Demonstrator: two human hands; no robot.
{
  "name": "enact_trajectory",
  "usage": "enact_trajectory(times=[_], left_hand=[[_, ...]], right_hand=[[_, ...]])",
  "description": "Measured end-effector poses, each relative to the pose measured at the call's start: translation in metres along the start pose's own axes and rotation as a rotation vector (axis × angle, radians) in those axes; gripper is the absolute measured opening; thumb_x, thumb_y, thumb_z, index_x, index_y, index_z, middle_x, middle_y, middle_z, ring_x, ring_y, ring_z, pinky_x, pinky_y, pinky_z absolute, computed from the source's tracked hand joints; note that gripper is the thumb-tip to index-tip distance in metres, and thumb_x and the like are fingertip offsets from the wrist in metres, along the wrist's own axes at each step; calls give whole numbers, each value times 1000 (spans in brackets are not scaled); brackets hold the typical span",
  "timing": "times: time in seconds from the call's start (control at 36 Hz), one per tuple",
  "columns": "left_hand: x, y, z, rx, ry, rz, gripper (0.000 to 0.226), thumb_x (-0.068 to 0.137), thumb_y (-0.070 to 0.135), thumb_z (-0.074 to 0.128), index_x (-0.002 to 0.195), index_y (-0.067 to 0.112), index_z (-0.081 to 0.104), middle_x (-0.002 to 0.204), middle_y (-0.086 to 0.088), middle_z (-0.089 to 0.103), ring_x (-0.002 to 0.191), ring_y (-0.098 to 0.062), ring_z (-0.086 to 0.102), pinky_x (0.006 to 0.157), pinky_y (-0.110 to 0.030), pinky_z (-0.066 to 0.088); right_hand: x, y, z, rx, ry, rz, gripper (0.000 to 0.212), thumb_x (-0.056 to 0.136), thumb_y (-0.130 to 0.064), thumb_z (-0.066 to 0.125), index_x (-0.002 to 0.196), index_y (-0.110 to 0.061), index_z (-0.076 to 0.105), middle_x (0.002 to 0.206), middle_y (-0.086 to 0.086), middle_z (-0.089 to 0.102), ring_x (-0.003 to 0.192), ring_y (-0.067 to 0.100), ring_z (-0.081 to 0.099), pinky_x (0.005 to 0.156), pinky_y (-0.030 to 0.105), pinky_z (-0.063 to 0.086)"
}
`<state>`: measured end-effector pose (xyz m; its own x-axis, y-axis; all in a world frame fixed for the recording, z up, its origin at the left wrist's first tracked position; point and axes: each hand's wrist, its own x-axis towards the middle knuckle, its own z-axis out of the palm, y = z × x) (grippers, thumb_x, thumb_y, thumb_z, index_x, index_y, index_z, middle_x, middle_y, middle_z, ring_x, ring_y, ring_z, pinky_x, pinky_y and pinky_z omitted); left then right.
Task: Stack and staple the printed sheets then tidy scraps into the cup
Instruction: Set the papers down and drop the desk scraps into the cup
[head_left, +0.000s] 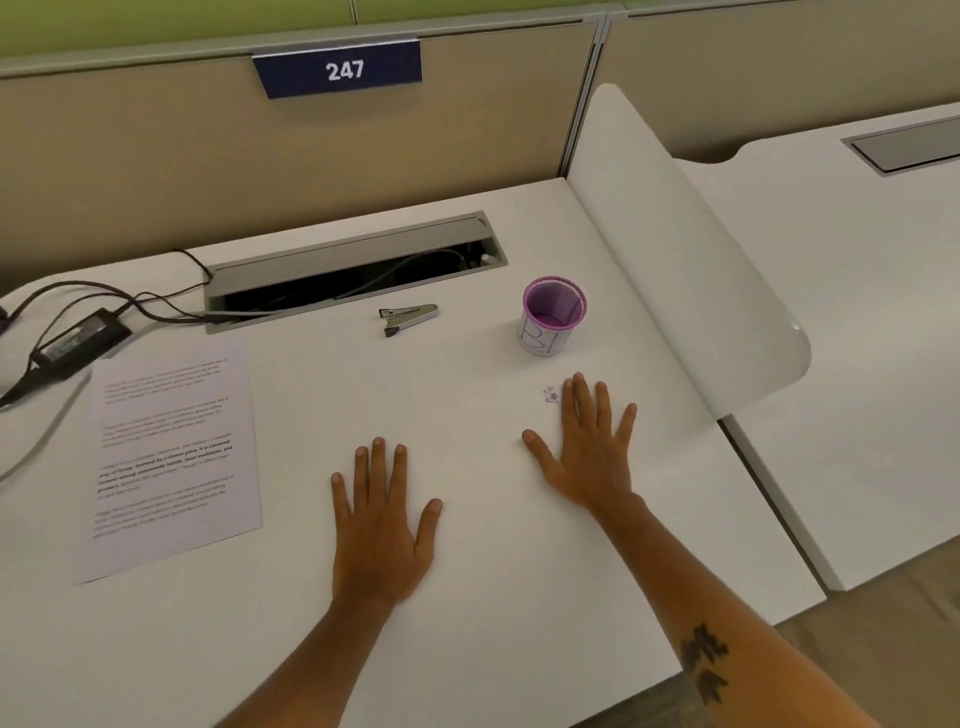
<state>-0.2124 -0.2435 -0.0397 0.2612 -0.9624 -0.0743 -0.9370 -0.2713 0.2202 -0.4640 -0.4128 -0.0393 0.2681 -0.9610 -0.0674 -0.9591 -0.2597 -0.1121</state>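
Observation:
The printed sheets (174, 457) lie flat on the left of the white desk (467, 597), text side up. A small metal stapler (408, 318) rests near the cable slot, its jaws apart. Right of it stands a purple-rimmed cup (551, 316), upright. Small paper scraps (551, 395) sit just below the cup. My left hand (382, 525) lies palm down in the desk's middle, fingers spread, holding nothing. My right hand (589, 447) also lies flat and spread, its index fingertip just beside the scraps.
An open cable slot (353, 270) runs along the back of the desk. A black power adapter (78, 338) with cables lies at the far left. A white divider panel (691, 249) rises at the desk's right edge. A partition with a "247" sign (340, 70) stands behind.

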Motion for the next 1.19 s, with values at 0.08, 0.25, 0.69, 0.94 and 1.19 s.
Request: enact_trajectory(times=[0.08, 0.25, 0.69, 0.94, 1.19], left_hand=[[0, 0, 0, -13, 3, -1, 82, 104, 63, 26, 170, 17, 10, 179, -10, 2, 167, -31, -1, 132, -63, 10], [0, -2, 0, -38, -1, 3, 80, 105, 62, 24, 170, 18, 9, 179, -10, 2, 167, -30, -1, 132, -63, 10], [0, -2, 0, -43, 0, 0, 78, 106, 60, 26, 170, 19, 8, 180, -9, 0, 167, -29, -3, 132, -62, 9], [0, -2, 1, -14, -14, -9, 78, 106, 61, 23, 170, 20, 4, 180, -8, -3, 167, -28, -5, 132, -61, 9], [0, -2, 1, -38, -15, -13, 77, 106, 61, 22, 170, 20, 7, 180, -8, -1, 167, -28, -4, 133, -61, 8]], right_hand=[[3, -12, 0, -7, 4, 14, 94, 97, -77, 22, 165, -12, 16, 175, 4, 9, 161, 35, 9, 123, 72, 8], [17, -12, -6, 177, 35, 18, 78, 102, -56, 41, 161, -8, 26, 170, 10, 24, 157, 35, 21, 127, 61, 14], [58, -3, -31, 183, -2, -304, 23, 90, 6, 70, 110, -2, 78, 111, 15, 69, 101, 35, 64, 73, 41, 58], [63, -11, -29, 113, -13, -260, 16, 90, 6, 63, 96, 2, 77, 89, 16, 67, 85, 34, 63, 73, 41, 58], [55, -24, -25, 55, 53, -225, 23, 75, 19, 61, 85, 1, 70, 77, 14, 62, 72, 31, 56, 58, 43, 55]])
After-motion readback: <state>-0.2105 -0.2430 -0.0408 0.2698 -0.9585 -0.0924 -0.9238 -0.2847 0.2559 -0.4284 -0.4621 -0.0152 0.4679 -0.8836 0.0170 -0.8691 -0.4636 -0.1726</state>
